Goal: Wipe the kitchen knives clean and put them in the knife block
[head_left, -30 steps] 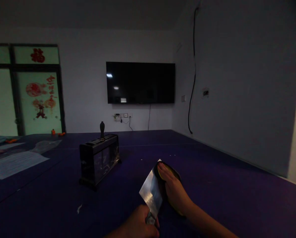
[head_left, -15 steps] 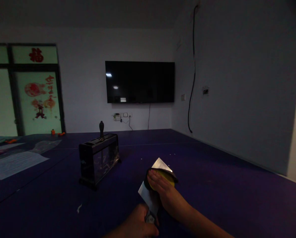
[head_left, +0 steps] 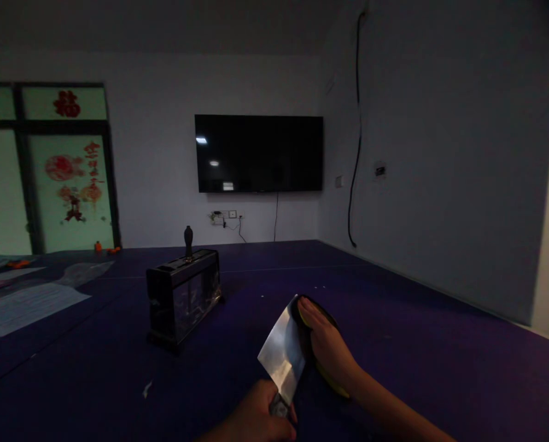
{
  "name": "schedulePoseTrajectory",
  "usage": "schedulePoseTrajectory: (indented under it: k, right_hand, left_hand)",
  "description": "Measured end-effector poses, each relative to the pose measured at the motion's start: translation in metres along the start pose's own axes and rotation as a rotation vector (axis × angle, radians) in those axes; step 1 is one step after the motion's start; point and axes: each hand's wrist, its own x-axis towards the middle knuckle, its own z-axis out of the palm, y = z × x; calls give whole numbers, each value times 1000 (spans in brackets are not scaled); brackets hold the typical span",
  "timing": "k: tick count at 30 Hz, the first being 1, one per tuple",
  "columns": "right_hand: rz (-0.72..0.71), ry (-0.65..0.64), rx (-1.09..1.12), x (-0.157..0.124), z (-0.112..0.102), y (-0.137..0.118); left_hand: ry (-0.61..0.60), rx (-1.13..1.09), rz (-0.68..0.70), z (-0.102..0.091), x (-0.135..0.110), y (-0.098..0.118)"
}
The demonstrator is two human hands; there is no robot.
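My left hand (head_left: 260,412) is closed round the dark handle of a cleaver (head_left: 281,350), whose broad shiny blade points up and away from me. My right hand (head_left: 323,337) holds a yellow and dark cloth (head_left: 335,388) against the blade's right edge, fingers laid over it. Most of the blade face shows; its far right side is behind the cloth. To the left of both hands stands a black knife block (head_left: 182,301) with see-through sides. One black-handled tool (head_left: 188,240) sticks up from its top.
The hands work over a purple-blue tabletop (head_left: 104,368). A printed sheet (head_left: 35,306) and clear plastic (head_left: 88,272) lie at the left, small orange items (head_left: 98,247) farther back. A white scrap (head_left: 147,388) lies near the front. A television (head_left: 260,153) hangs on the far wall.
My right hand has slid the cloth to the right across the blade, from its middle to its right edge. More of the blade face is uncovered. My left hand stays about where it was.
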Motion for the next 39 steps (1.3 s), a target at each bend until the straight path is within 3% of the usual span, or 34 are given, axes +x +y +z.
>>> schedulePoseTrajectory:
  k: [8, 12, 21, 25, 33, 39]
  right_hand:
    - [-73, -178, -96, -8, 1, -18]
    - [-116, -252, -96, -10, -1, -26]
    - [-436, -365, -9, -8, -13, -47]
    - [-506, -389, 19, -6, -20, -56]
    - [-528, -340, 20, -9, -19, -55]
    - [-527, -341, -6, -13, -14, -47]
  left_hand:
    - [101, -251, 80, 2, 9, -23]
    - [157, -314, 90, 4, 9, -25]
    - [256, -420, 37, 5, 6, -18]
    - [279, -489, 97, 5, 10, -21]
    - [300, -445, 127, 2, 9, -23]
    - [501, -205, 186, 0, -5, -18]
